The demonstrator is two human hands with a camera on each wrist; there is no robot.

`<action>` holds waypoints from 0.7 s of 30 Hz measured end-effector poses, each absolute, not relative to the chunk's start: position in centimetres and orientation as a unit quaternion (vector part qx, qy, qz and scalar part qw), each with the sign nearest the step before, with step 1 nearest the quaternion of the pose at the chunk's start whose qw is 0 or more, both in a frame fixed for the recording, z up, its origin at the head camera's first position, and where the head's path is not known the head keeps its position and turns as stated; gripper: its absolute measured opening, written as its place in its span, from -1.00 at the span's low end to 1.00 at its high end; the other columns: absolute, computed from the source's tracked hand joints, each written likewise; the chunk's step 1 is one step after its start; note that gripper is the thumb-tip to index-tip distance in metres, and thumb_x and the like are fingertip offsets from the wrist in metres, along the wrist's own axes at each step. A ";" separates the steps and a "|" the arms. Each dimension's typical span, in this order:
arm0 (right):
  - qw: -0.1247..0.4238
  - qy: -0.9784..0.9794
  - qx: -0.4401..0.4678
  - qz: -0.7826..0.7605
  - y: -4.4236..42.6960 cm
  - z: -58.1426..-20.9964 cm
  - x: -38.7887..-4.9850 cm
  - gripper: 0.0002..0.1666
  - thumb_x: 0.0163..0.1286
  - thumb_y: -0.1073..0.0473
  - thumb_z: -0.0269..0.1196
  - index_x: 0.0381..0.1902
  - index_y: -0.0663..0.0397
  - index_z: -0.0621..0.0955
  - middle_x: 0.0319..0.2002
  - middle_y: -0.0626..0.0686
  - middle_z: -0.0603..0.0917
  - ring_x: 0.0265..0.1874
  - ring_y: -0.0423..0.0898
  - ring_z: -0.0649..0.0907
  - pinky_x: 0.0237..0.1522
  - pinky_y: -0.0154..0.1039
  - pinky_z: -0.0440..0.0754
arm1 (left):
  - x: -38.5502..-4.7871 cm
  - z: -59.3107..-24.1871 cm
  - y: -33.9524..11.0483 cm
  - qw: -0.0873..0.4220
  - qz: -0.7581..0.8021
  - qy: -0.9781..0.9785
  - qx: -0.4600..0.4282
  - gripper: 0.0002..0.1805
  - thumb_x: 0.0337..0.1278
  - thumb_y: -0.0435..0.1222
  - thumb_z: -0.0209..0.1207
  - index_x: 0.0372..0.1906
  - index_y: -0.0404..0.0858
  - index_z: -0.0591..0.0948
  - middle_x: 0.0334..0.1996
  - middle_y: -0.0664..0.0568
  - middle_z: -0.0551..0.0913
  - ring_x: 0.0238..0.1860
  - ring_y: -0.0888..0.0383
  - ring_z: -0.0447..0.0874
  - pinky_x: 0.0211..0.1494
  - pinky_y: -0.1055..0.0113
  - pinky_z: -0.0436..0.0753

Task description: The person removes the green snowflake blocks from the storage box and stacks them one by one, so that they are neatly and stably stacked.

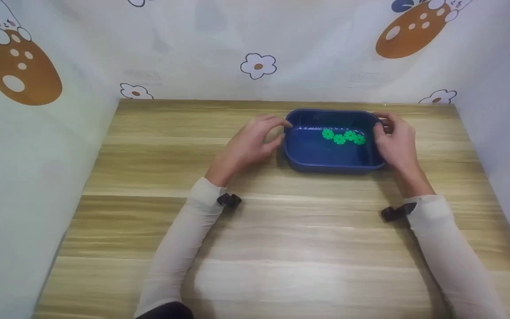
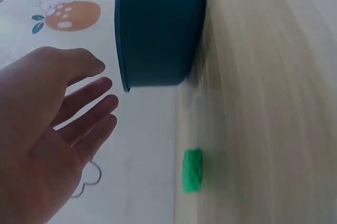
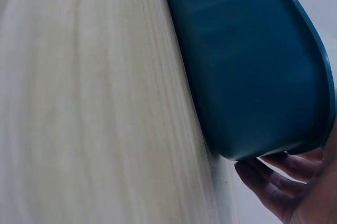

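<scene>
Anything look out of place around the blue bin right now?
Yes: in the left wrist view, a green piece sits on the table outside the blue bin. That looks odd because four green flower discs lie inside it. I see no damage.

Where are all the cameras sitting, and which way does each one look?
Head: worn on the person's head, looking forward and down into the blue bin; the left hand, right hand and both sleeves show.
Left wrist: worn there, looking past the left hand at the bin's outside and a green piece.
Right wrist: worn there, looking across the table at the bin's outside; part of the right hand shows.
Shared: both wrist views show the bin's outside.
</scene>
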State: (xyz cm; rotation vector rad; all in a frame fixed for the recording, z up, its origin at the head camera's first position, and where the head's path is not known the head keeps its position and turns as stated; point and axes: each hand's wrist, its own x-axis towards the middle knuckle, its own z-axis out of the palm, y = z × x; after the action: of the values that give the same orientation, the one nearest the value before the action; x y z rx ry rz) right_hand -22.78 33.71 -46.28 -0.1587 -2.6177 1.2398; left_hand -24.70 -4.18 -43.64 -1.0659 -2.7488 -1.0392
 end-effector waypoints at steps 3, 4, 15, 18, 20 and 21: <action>0.123 -0.896 -0.057 0.422 33.7 -46.3 -22.8 -0.55 0.60 0.16 0.11 0.32 0.07 0.70 0.15 0.24 0.81 -0.03 -0.14 0.76 -0.04 -0.56 0.59 | -25.0 -43.6 -2.6 -0.005 -0.333 -0.882 -0.333 -0.66 0.57 -0.25 0.22 0.31 -0.14 0.70 0.33 0.01 0.72 0.45 0.03 0.59 0.61 0.10 0.52; 0.124 -0.897 -0.057 0.421 33.7 -46.3 -22.8 -0.55 0.59 0.17 0.11 0.32 0.06 0.70 0.14 0.24 0.81 -0.05 -0.18 0.75 -0.05 -0.56 0.59 | -25.1 -43.6 -2.1 -0.009 -0.333 -0.882 -0.333 -0.66 0.57 -0.24 0.22 0.31 -0.14 0.69 0.32 0.01 0.72 0.44 0.03 0.60 0.60 0.12 0.52; 0.155 -0.893 -0.043 0.421 33.7 -46.6 -23.0 -0.54 0.54 0.26 0.08 0.24 0.08 0.76 0.00 0.25 0.85 -0.23 -0.42 0.68 -0.13 -0.62 0.56 | -26.2 -43.0 3.7 -0.018 -0.256 -0.909 -0.329 -0.60 0.55 -0.21 0.24 0.37 -0.09 0.65 0.31 0.07 0.71 0.38 0.11 0.62 0.53 0.22 0.58; 0.160 -0.893 -0.042 0.418 33.7 -46.6 -23.0 -0.54 0.53 0.27 0.08 0.23 0.08 0.77 -0.04 0.25 0.85 -0.25 -0.43 0.67 -0.14 -0.62 0.56 | -26.4 -43.1 5.2 -0.026 -0.227 -0.918 -0.325 -0.58 0.55 -0.19 0.24 0.40 -0.08 0.63 0.32 0.07 0.70 0.39 0.12 0.62 0.51 0.23 0.60; 0.159 -0.893 -0.042 0.418 33.7 -46.6 -23.0 -0.54 0.54 0.27 0.08 0.24 0.06 0.77 -0.04 0.25 0.84 -0.25 -0.40 0.67 -0.14 -0.62 0.56 | -26.5 -43.3 6.1 -0.034 -0.212 -0.921 -0.326 -0.58 0.55 -0.17 0.25 0.40 -0.07 0.63 0.32 0.08 0.70 0.38 0.14 0.63 0.48 0.23 0.63; 0.158 -0.894 -0.042 0.418 33.6 -46.5 -23.0 -0.54 0.54 0.26 0.08 0.24 0.05 0.77 -0.04 0.25 0.84 -0.26 -0.38 0.67 -0.14 -0.61 0.55 | -26.5 -43.3 6.4 -0.040 -0.207 -0.921 -0.328 -0.58 0.54 -0.17 0.26 0.39 -0.06 0.63 0.32 0.08 0.70 0.37 0.14 0.63 0.46 0.22 0.64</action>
State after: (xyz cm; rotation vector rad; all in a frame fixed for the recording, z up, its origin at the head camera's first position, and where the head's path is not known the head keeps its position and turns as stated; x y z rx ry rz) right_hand -23.04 33.64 -46.53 -0.1196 -2.5561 1.1946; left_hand -26.54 6.43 -43.31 -1.0562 -2.9694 -0.6687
